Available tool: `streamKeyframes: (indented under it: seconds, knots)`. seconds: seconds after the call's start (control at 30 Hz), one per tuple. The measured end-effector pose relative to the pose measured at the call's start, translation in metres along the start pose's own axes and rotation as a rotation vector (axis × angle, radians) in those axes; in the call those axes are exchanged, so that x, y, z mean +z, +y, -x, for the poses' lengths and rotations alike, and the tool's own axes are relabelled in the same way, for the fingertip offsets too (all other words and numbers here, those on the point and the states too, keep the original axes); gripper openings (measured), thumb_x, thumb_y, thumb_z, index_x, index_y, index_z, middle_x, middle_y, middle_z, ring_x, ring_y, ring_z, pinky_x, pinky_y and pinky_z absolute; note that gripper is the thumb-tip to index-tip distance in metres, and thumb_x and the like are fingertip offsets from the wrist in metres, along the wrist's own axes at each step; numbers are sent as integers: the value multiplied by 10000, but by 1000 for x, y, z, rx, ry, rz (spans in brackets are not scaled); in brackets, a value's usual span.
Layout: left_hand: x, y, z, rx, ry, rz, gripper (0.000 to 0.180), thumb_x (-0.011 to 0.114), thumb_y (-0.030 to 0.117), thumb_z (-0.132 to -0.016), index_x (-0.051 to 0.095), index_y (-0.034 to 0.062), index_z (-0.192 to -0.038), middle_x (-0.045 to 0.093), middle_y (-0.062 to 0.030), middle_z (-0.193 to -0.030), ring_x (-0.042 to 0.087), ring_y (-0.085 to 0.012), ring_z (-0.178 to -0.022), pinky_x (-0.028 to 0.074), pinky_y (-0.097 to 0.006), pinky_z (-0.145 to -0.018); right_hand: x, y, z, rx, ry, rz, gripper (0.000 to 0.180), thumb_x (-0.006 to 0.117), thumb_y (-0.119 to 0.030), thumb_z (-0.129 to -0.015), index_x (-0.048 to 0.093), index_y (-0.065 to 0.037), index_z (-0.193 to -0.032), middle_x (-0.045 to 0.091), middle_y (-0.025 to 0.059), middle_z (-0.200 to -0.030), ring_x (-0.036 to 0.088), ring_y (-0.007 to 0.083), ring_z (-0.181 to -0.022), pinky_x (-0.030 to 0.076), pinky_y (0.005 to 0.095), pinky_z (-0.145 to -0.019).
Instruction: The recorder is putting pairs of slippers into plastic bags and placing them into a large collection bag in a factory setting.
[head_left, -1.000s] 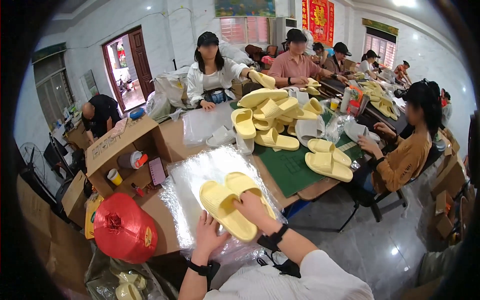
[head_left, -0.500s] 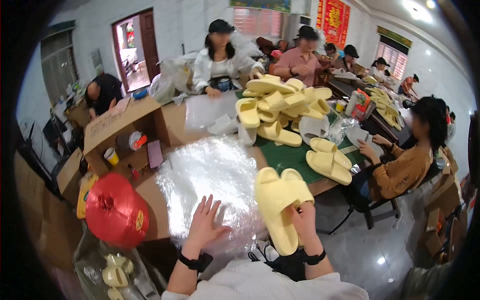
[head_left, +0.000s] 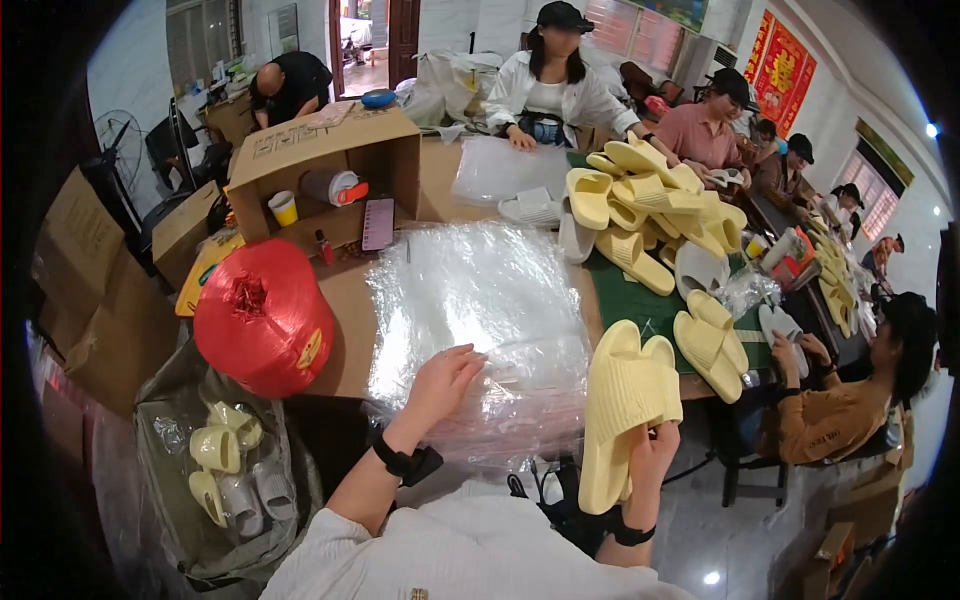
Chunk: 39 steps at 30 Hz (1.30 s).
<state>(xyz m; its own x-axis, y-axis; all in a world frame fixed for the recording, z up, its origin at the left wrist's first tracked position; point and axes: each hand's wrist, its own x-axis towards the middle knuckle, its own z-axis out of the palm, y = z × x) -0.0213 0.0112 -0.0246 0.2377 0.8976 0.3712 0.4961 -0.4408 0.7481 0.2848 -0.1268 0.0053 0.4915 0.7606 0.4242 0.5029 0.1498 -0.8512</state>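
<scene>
My right hand (head_left: 655, 455) grips a pair of pale yellow slippers (head_left: 622, 400), pressed side by side and held upright near the table's front edge; some of its fingers are hidden inside the straps. My left hand (head_left: 447, 388) rests on a stack of clear plastic bags (head_left: 480, 300), fingers stretched out over the shiny film, holding nothing. Right of the bags, another yellow pair (head_left: 710, 345) lies on the green mat (head_left: 612, 292). Behind it rises a heap of yellow slippers (head_left: 650, 205), with a few white ones at its edges.
A large red roll (head_left: 262, 320) sits at the table's left corner, before an open cardboard box (head_left: 325, 150) holding cups. Below it, an open sack (head_left: 165, 440) contains yellow and grey slippers. Co-workers sit across and to the right; one person's hand (head_left: 790, 355) holds a grey slipper.
My view has turned left and down, showing more of the sack. My left hand's fingers have come closer together on the bags. The slippers stay in my right hand.
</scene>
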Motion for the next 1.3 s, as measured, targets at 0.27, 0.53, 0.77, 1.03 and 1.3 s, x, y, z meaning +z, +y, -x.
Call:
streamKeyframes:
  seconds: [0.27, 0.53, 0.77, 1.03, 1.3]
  knots:
    - [2, -10, -15, -261, -68, 399, 307, 619, 241, -936, 679, 29, -1150, 700, -163, -1066, 665, -206, -928, 502, -297, -833, 24, -43, 9, -166, -385, -174, 219, 680, -27, -828, 676, 12, -1044, 688, 125, -1095, 667, 231, -966, 509, 335, -822]
    - [2, -12, -37, -292, -281, 404, 319, 595, 256, -952, 673, 72, -1201, 714, -122, -971, 635, -145, -863, 497, -292, -800, 48, -27, -4, -251, -673, 199, 232, 684, -169, -824, 658, 57, -866, 626, 210, -809, 637, 356, -753, 503, 409, -665]
    - [2, 10, -32, -77, -271, 200, 356, 523, 241, -975, 613, 95, -1287, 636, -198, -1196, 629, -263, -1033, 488, -351, -900, 53, -27, -4, -345, -550, 471, 331, 683, -241, -850, 605, 42, -699, 605, 245, -754, 601, 410, -676, 479, 494, -612]
    - [-1, 58, -21, 303, -330, -99, 384, 482, 205, -985, 562, 147, -1356, 363, -176, -1526, 316, -424, -1399, 273, -466, -1153, 72, -27, -9, -361, -615, 390, 303, 653, -212, -861, 608, 46, -709, 598, 256, -765, 595, 423, -706, 478, 497, -654]
    - [-4, 87, -4, 461, -397, -8, 418, 465, 185, -982, 514, 105, -1390, 375, -121, -1530, 277, -377, -1433, 213, -485, -1179, 118, -34, -9, 83, -677, -352, 219, 592, -104, -921, 610, 1, -1112, 644, 126, -1083, 631, 254, -964, 518, 344, -804]
